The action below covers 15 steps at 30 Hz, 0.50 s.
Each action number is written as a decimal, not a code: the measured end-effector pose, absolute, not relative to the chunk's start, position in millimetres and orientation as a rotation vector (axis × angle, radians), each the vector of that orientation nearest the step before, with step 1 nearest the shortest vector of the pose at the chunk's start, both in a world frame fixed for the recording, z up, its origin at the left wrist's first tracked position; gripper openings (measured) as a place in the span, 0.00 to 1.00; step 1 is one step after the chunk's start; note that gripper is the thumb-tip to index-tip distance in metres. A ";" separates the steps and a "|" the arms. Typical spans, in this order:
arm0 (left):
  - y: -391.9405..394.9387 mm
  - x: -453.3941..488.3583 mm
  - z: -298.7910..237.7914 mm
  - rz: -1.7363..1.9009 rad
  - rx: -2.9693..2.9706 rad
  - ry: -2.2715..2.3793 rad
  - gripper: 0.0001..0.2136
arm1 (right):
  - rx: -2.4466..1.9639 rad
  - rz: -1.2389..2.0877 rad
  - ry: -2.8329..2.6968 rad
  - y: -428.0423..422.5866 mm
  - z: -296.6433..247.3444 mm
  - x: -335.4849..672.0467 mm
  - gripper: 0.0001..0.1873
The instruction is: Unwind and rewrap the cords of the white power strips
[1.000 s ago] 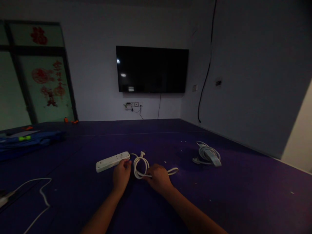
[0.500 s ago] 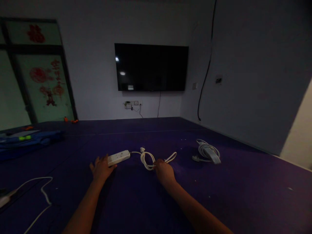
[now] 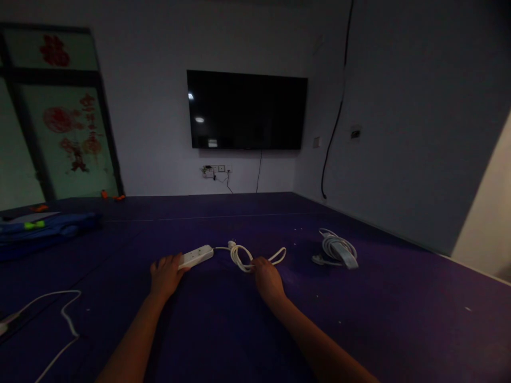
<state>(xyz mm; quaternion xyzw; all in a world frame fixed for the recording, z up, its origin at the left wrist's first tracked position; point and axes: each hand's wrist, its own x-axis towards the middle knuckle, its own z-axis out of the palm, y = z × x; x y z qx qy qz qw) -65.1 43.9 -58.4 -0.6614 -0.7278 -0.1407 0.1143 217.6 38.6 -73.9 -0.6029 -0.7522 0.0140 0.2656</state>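
A white power strip (image 3: pixel 198 256) lies on the purple surface, and my left hand (image 3: pixel 166 275) is closed over its near left end. From the strip's other end a white cord (image 3: pixel 239 258) runs right into loose loops. My right hand (image 3: pixel 266 279) grips the bundled cord at its middle, with one loop sticking out to the right of the fingers. The cord's plug (image 3: pixel 232 244) rests at the top of the loops. My right fingertips are partly hidden behind the hand.
At right lies another coiled power strip (image 3: pixel 344 254) with its cord wound round it. A loose white cable (image 3: pixel 66 314) crosses the lower left. Blue cloth (image 3: pixel 59 226) lies at far left. A television (image 3: pixel 247 110) hangs on the far wall.
My left hand's fingers have drawn in closer around the strip's end. The cord bundle stays in my right hand, its loops slightly shifted. The view has turned a little.
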 end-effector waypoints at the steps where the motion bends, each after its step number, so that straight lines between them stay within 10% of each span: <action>1: 42.6 -61.7 -56.2 -0.416 -1.944 -2.111 0.22 | -1.628 0.027 -2.005 39.1 -74.1 218.3 0.14; 11: 22.2 -40.7 -16.9 -1.361 -2.203 -2.493 0.24 | -1.355 -0.030 -1.460 39.4 -69.5 231.5 0.15; 15: 13.8 -28.1 -28.5 -2.368 -2.375 -2.791 0.24 | -1.204 0.023 -1.303 36.2 -63.1 230.1 0.16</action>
